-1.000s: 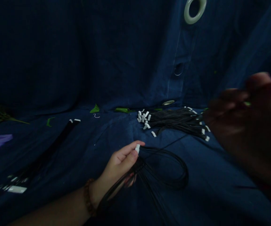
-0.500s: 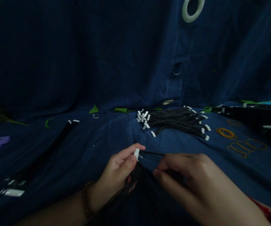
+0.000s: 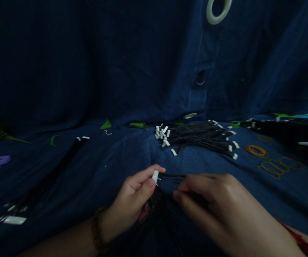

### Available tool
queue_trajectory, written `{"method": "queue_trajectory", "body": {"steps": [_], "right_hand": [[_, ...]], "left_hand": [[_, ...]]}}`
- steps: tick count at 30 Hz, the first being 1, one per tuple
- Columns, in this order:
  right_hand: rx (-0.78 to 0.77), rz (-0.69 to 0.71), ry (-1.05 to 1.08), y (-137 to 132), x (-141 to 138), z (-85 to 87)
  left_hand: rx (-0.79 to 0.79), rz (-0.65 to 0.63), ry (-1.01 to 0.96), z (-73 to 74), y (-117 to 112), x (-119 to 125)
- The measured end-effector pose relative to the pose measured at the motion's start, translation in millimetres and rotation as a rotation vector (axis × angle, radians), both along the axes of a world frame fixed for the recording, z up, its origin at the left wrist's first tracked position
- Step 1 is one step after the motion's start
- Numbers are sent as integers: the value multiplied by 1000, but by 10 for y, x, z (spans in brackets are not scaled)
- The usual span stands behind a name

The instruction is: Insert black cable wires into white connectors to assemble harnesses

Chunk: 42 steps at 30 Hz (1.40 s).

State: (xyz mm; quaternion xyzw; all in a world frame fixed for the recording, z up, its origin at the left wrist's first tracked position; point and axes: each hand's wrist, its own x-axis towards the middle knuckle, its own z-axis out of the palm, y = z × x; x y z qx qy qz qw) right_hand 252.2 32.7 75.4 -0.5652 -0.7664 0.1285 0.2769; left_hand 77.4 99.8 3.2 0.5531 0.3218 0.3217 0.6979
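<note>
While my left hand [image 3: 131, 203] pinches a white connector [image 3: 156, 176] tight, its black wires [image 3: 171, 179] run rightward, nearly level, above the blue cloth [image 3: 89, 167] into my right hand [image 3: 218, 210], whose fingers [image 3: 186, 185] close together on them.

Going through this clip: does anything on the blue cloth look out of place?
Yes, a little. A torn green leaf and a small pale curled scrap lie loose on the blue cloth, beyond the hands. They look stray, since they sit apart from the neatly gathered black wire bundle.
</note>
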Motion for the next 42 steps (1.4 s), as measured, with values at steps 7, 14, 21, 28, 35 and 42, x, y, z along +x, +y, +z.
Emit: {"method": "queue_trajectory", "body": {"steps": [7, 14, 21, 28, 35, 42], "right_hand": [[10, 2, -12, -29, -16, -17], [-23, -7, -26, -43, -13, -21], [-6, 7, -39, -73, -46, -8], [-1, 7, -66, -59, -22, 26], [16, -12, -54, -45, -13, 30], [-36, -14, -144, -30, -40, -17]], "left_hand": [[9, 16, 45, -1, -4, -1], [18, 38, 60, 9, -11, 25], [91, 20, 113, 39, -35, 54], [80, 0, 104, 21, -24, 36], [90, 6, 91, 28, -34, 38], [74, 5, 111, 33, -19, 11]]}}
